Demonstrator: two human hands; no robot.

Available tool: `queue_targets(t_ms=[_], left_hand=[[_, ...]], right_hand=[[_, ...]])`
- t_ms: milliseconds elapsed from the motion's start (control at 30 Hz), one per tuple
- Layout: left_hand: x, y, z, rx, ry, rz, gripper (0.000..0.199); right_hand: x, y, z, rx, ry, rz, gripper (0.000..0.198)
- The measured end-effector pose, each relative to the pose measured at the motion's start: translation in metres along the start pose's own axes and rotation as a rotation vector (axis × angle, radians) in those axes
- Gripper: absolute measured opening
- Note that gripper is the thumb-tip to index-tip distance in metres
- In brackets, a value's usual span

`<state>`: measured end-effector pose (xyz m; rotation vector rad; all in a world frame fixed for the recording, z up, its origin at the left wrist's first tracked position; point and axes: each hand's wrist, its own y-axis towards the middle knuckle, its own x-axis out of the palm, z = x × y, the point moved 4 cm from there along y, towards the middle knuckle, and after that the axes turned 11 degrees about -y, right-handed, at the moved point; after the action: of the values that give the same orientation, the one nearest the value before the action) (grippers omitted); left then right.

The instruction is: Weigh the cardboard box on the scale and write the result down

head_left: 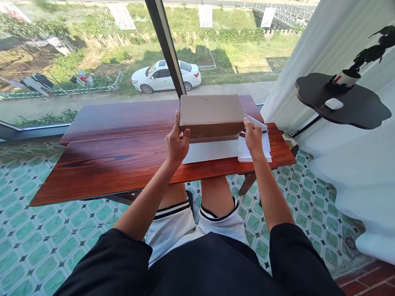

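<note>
Between my two hands is a closed brown cardboard box (212, 111), held by its left and right ends over the wooden table. My left hand (178, 144) grips the left end, with the thumb on the front face and a finger up along the side. At the right front corner, my right hand (253, 135) pinches the box, and its fingers are partly hidden behind it. Below the box lies a white sheet or flat white board (210, 152). Papers with writing (266, 144) lie beside it on the right, near a dark pen (264, 131).
The reddish-brown table (101, 164) stretches to the left. A dark scalloped side table (345, 102) with a potted plant (348, 78) and a small white case (334, 104) stands at right, near white curtains (348, 176). Beyond the window, a white car (163, 77) is parked.
</note>
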<state>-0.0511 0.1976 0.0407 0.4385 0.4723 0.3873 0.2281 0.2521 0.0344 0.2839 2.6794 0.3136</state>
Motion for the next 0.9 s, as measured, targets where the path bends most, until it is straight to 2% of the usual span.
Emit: queue_targets(t_ms=[333,633,900], left_hand=[[0.021,-0.01,-0.006,-0.044,-0.053,-0.044,0.076],[0.026,-0.015,-0.026,-0.033,-0.08,-0.027,0.081],[0.025,-0.019,-0.028,-0.019,-0.043,-0.024,0.083]], right_hand=[[-0.004,-0.003,0.015,0.062,0.035,0.047,0.046],[-0.001,-0.001,0.025,0.076,0.035,0.045,0.052],[0.0,-0.006,0.027,0.047,-0.012,0.056,0.053]])
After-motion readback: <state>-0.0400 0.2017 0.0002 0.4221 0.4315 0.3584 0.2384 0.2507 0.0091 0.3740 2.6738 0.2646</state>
